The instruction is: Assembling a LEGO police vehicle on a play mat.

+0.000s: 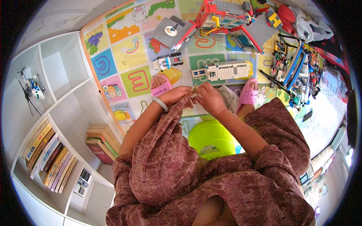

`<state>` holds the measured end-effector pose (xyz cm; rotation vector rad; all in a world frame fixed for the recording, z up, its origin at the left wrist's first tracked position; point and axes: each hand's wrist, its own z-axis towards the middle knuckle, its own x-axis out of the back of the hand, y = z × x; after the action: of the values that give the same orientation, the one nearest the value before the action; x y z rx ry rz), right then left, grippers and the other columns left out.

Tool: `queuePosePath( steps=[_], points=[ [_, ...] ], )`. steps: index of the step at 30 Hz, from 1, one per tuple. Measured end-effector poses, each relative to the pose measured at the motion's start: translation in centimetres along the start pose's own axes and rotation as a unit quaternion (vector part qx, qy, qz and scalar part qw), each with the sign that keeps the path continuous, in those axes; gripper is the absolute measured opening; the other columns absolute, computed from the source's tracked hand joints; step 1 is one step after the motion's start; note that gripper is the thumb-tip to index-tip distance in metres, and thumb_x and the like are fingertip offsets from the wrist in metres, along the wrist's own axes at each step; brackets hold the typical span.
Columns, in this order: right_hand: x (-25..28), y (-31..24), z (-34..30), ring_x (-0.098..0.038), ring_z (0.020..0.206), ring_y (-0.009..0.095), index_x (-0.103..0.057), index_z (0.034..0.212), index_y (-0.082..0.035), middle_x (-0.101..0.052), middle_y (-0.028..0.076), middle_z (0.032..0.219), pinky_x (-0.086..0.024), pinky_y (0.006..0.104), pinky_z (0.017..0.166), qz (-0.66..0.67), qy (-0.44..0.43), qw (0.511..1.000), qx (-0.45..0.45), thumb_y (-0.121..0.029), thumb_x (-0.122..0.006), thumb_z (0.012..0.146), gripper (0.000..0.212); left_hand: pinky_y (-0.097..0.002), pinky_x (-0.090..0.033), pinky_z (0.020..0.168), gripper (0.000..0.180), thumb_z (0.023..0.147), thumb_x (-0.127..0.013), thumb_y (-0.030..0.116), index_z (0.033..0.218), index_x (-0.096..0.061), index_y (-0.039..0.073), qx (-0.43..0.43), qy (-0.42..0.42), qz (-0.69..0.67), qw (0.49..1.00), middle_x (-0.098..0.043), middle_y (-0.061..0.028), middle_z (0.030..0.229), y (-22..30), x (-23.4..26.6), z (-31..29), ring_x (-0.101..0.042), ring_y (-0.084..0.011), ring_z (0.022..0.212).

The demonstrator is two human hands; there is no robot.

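Observation:
In front of my knees my two hands meet, fingers closed. A small yellowish studded toy brick (194, 87) shows between them. My left hand (177, 95), with a pale band at the wrist, is closed at the brick's left side. A gathered fold of the brown-red patterned garment (177, 113) runs up into the fingers. My right hand (210, 98) pinches at the brick's right side; the fingertips partly hide what they grip. Just beyond lies a long white and grey brick-built piece (230, 71). A small white toy vehicle (167, 61) with dark wheels stands farther left.
A red and grey brick building (224, 17) stands at the far side of the patterned play mat (136, 81). Many loose bricks (301, 71) are heaped at right. A lime-green stool (212, 137) is below my hands. White shelves (71, 98) with books line the left.

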<state>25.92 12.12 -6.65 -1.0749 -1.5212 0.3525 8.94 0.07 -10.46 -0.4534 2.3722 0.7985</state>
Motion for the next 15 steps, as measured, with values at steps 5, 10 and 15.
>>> queuePosePath(
  steps=[5, 10, 15],
  points=[
    [0.1, 0.2, 0.2, -0.058, 0.101, 0.034, -0.057, 0.107, -0.009, -0.053, 0.014, 0.114, -0.05, 0.0435, 0.082, 0.008, 0.009, 1.0, 0.016, -0.017, -0.067, 0.077, 0.033, -0.031, -0.057, 0.07, 0.027, 0.095, -0.052, 0.021, 0.113, -0.054, 0.001, 0.029, 0.006, -0.066, 0.997, -0.066, -0.0138, 0.093, 0.1, 0.2, 0.0, -0.067, -0.0198, 0.078],
    [-0.2, -0.3, 0.4, -0.059, 0.098, 0.037, -0.052, 0.115, -0.008, -0.053, 0.016, 0.114, -0.05, 0.043, 0.082, 0.035, -0.065, 0.997, -0.018, -0.016, -0.067, 0.077, 0.041, -0.0338, -0.058, 0.072, 0.024, 0.094, -0.051, 0.015, 0.111, -0.053, -0.002, -0.031, -0.05, 0.116, 0.991, -0.066, -0.0151, 0.094, -1.3, 1.0, 0.1, -0.068, -0.0225, 0.079],
    [-0.2, 0.7, 0.8, -0.058, 0.094, 0.038, -0.053, 0.115, -0.007, -0.053, 0.017, 0.107, -0.049, 0.0442, 0.082, 0.021, -0.085, 0.996, 0.026, -0.016, -0.066, 0.077, 0.042, -0.0353, -0.058, 0.072, 0.025, 0.095, -0.051, 0.017, 0.111, -0.051, -0.002, 0.032, -0.02, 0.014, 0.999, -0.065, -0.0169, 0.096, -0.8, 0.5, 0.7, -0.068, -0.025, 0.082]
  ],
)
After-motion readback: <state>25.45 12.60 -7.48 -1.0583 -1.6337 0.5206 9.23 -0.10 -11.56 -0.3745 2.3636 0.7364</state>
